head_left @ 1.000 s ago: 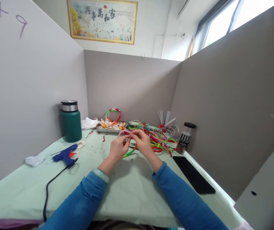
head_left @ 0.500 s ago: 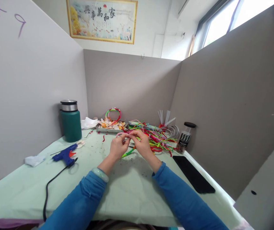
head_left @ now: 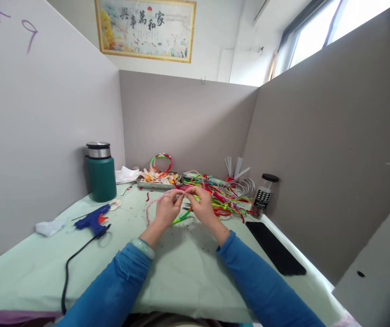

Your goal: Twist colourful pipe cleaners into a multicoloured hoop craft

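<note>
Both hands meet at the middle of the table, fingertips nearly touching. Between thumb and fingers my left hand (head_left: 168, 208) pinches a pink pipe cleaner (head_left: 149, 205), whose loose end curves out to the left and down. My right hand (head_left: 201, 204) is closed in a pinch on the same pipe cleaner, close to the left fingertips. Beneath the hands lies a green and orange wrapped band (head_left: 182, 218), partly covered by them. Grey metal prongs (head_left: 186, 206) show between the hands; what tool they belong to is hidden.
A heap of coloured pipe cleaners (head_left: 227, 193) lies behind my right hand. Further back stands a metal tray (head_left: 159, 185) of small pieces. To the left are a blue glue gun (head_left: 94, 221) and a green bottle (head_left: 102, 177); to the right, a jar (head_left: 263, 198) and a black phone-like slab (head_left: 276, 248).
More of the pink pipe cleaner now shows, its loose end swung out to the left of my left hand. Both hands have stayed almost in place.
</note>
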Tool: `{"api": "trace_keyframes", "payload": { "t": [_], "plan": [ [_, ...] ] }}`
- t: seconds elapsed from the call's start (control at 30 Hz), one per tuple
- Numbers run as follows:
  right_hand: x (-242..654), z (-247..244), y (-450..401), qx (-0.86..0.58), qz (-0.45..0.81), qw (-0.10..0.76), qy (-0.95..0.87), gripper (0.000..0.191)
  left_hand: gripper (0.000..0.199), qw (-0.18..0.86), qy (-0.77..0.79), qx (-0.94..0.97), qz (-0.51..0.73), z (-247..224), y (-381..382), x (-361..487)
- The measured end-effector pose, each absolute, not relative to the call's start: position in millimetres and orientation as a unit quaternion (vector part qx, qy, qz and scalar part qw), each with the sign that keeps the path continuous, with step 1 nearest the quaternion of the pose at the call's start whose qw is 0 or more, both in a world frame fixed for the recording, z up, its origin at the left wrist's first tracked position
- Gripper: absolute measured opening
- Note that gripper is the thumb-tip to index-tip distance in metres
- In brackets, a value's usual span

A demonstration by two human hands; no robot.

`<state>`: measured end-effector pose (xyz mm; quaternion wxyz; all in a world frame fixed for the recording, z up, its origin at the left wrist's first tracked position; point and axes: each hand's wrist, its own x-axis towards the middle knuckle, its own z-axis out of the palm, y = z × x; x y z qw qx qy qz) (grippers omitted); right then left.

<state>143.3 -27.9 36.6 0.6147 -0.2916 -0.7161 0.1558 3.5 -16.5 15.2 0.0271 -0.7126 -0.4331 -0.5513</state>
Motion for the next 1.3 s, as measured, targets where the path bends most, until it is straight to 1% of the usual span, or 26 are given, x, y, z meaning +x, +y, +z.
{"api": "trace_keyframes", "payload": {
  "t": [0.3, 0.5, 0.63, 0.83, 0.9, 1.1, 1.3],
  "plan": [
    [144, 32, -24, -0.299, 0.165, 0.625, -0.702, 0.014, 0.021, 0.017, -0.449, -0.712, -0.54, 17, -20, 5],
    [147, 34, -27, -0.275, 0.119, 0.61, -0.734, 0.013, 0.019, -0.009, -0.439, -0.709, -0.552, 17, -16, 2],
    [151, 31, -23, -0.26, 0.064, 0.584, -0.767, 0.012, 0.02, -0.081, -0.425, -0.687, -0.584, 18, -9, -2],
    [156, 22, -13, -0.24, -0.046, 0.532, -0.811, 0.013, 0.029, -0.245, -0.437, -0.622, -0.601, 18, -1, -3],
    [156, 21, -13, -0.239, -0.082, 0.512, -0.821, 0.013, 0.029, -0.284, -0.427, -0.609, -0.605, 17, 0, -3],
    [155, 19, -14, -0.249, -0.147, 0.475, -0.831, 0.015, 0.034, -0.371, -0.43, -0.569, -0.595, 23, -8, 0],
    [155, 16, -14, -0.243, -0.143, 0.474, -0.834, 0.014, 0.042, -0.403, -0.446, -0.545, -0.584, 28, -14, 2]
  ]
}}
